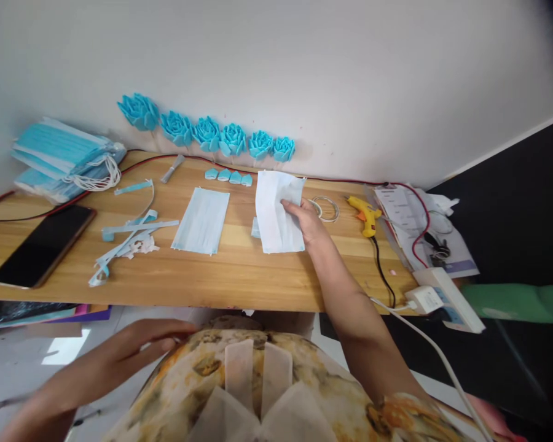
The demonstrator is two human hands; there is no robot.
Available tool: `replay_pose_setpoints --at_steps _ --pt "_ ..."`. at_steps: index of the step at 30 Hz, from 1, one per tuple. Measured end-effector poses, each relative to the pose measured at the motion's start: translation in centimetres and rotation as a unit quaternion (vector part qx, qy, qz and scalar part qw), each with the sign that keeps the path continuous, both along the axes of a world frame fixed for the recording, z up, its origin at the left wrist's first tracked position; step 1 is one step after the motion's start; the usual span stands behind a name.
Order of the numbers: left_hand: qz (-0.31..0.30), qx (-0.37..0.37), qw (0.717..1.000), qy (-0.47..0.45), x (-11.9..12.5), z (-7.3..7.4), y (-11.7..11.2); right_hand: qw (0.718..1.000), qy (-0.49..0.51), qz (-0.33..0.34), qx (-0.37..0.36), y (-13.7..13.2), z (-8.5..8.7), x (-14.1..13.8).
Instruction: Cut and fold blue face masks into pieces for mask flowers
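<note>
The right hand [309, 222] is grasping a white sheet [270, 215] near its right edge, with the thumb on the front face. This sheet is above the middle of the tabletop [258, 282]; I cannot tell if its lower edge touches. The left hand [150, 341] is released, with loose fingers beside the patterned clothing [203, 374]. Left of the held sheet, 1 pale blue sheet [201, 221] lies flat. Further back are 4 small blue pieces [235, 177], then 6 blue flowers [233, 139] along the wall [350, 92].
</note>
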State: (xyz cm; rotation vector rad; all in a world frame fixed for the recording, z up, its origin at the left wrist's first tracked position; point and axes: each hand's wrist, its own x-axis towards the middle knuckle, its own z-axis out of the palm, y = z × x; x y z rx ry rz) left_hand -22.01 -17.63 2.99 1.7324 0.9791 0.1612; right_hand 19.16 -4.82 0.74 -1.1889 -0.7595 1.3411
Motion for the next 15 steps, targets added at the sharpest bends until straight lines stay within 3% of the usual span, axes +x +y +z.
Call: replay_pose_setpoints --at_steps 2,4,7,10,13,15 --pt "0.006 -0.035 0.999 -0.028 1.4 0.2 2.4 1.000 0.004 0.008 0.004 -0.1 0.1 -0.5" --pt "0.028 -0.022 0.995 -0.090 3.9 0.8 5.0 1.000 -0.005 0.017 0.012 -0.1 0.4 -0.9" --pt "0.091 0.006 0.981 -0.168 9.2 1.4 9.5 0.999 -0.021 0.022 0.032 -0.1 0.8 -1.4" --pt "0.152 0.021 0.959 -0.238 14.3 0.6 14.2 0.998 -0.021 0.022 0.047 0.1 1.1 -1.6" --pt "0.120 -0.100 0.938 -0.309 17.3 -0.4 17.6 0.998 -0.025 0.022 0.056 0.6 1.4 -1.6" --pt "0.086 -0.167 0.929 -0.319 18.3 -0.7 18.6 0.997 -0.031 0.028 0.067 1.1 1.5 -1.4"
